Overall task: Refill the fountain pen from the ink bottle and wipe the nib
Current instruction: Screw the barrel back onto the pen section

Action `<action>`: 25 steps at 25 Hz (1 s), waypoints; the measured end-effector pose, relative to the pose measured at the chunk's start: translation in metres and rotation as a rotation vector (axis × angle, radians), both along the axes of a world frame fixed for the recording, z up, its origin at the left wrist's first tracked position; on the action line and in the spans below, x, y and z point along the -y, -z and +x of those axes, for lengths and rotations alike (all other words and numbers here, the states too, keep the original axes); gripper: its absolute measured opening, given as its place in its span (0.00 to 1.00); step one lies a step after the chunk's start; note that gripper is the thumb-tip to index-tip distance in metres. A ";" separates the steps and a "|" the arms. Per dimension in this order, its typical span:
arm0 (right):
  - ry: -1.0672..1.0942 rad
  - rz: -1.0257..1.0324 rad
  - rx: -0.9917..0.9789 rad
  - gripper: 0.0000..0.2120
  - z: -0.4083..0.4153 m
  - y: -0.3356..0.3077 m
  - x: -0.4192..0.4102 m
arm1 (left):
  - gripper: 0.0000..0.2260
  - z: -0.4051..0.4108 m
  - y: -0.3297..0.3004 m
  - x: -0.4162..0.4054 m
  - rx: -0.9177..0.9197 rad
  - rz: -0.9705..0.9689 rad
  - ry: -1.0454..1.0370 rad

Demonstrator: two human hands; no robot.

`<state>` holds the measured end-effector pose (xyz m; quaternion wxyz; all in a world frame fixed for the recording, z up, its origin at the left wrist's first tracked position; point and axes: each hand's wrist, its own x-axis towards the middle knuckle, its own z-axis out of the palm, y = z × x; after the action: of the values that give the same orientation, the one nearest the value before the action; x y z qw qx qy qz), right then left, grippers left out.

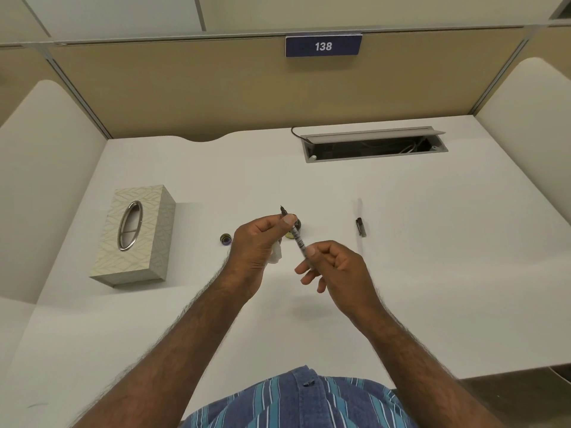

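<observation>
While my left hand [259, 242] pinches the fountain pen [295, 234] near its nib with a tissue [276, 254] tucked beneath, my right hand [333, 265] pinches the tail; the uncapped ink bottle [295, 228] right behind could tip if I bump it.

Can't see much of the small dark glass ink bottle [297, 227]; the left hand [258, 247] and the slim fountain pen [297, 237] sit right in front of it. A crumpled white tissue [276, 254] only pokes out under that palm. The right hand [332, 267] is blurry, so its fingertip grip is unclear.
</observation>
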<state>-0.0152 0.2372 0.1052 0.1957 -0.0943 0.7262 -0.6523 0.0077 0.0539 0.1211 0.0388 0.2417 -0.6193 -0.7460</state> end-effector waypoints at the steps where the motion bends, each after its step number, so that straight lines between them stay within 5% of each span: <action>1: 0.002 -0.013 0.006 0.11 -0.001 0.000 0.000 | 0.08 0.000 0.000 0.000 0.000 0.002 0.000; 16: -0.014 -0.050 0.018 0.08 -0.004 0.008 -0.002 | 0.09 -0.010 0.005 0.000 0.026 -0.033 -0.002; 25: 0.173 0.185 -0.293 0.06 -0.019 0.013 -0.008 | 0.17 -0.019 0.020 -0.018 0.115 -0.040 0.072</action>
<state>-0.0338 0.2456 0.0920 0.0391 -0.1072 0.8091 -0.5764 -0.0112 0.0720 0.1012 -0.0188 0.2607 -0.6436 -0.7193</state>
